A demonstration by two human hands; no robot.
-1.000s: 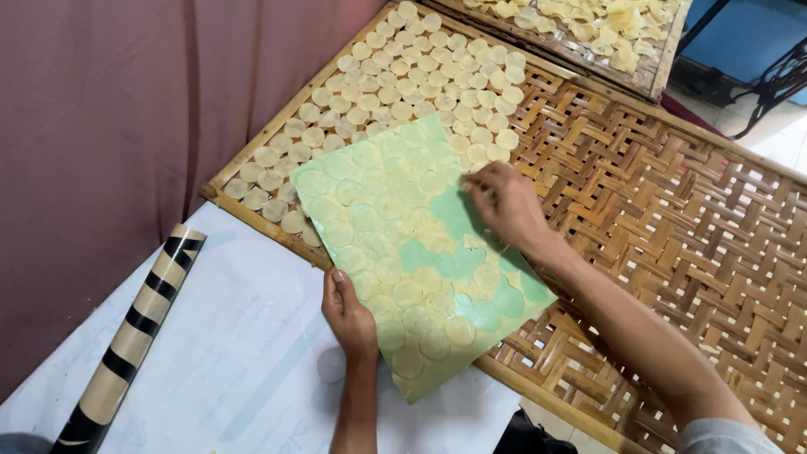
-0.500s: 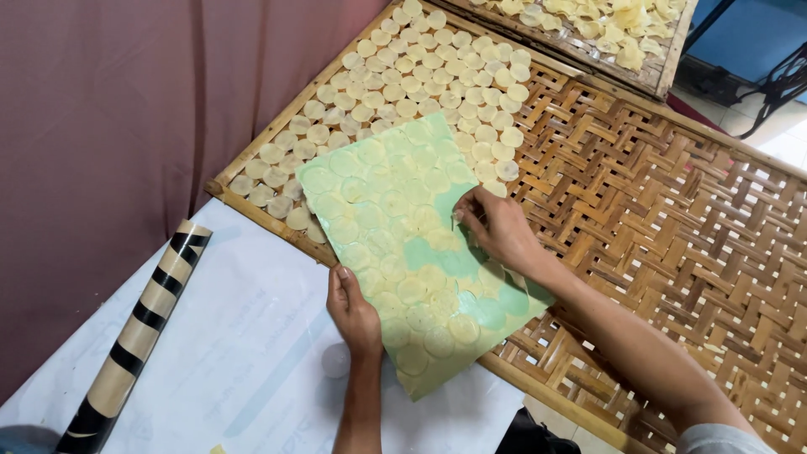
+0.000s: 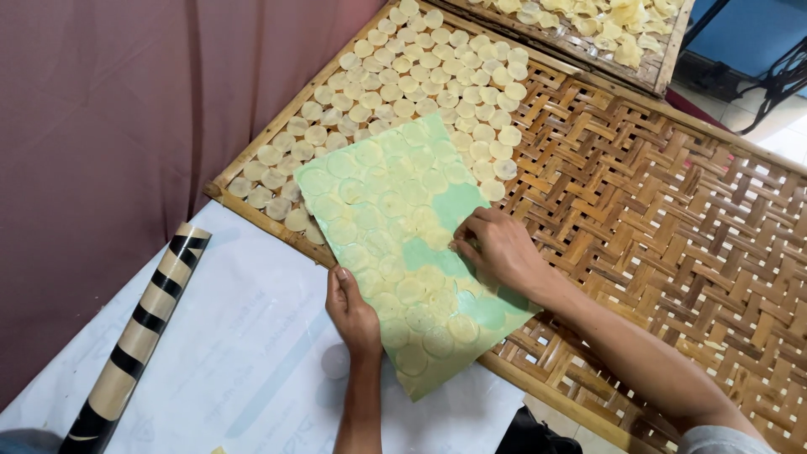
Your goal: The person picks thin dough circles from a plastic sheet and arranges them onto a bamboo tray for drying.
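Note:
A light green board covered with several thin, pale yellow round discs lies tilted across the near edge of a woven bamboo tray. My left hand grips the board's near left edge with the thumb on top. My right hand rests on the board's right half, fingertips pinching at one disc near a bare green patch. More pale discs lie in tight rows on the tray's far left part.
A second tray with curled yellow pieces sits at the top. A black-and-tan striped tube lies on white sheeting at lower left. A maroon curtain hangs on the left. Dark cables lie at the upper right.
My right hand has moved from the board's far right edge down toward its middle, onto a disc beside the bare green patch. My left hand stays gripping the near edge.

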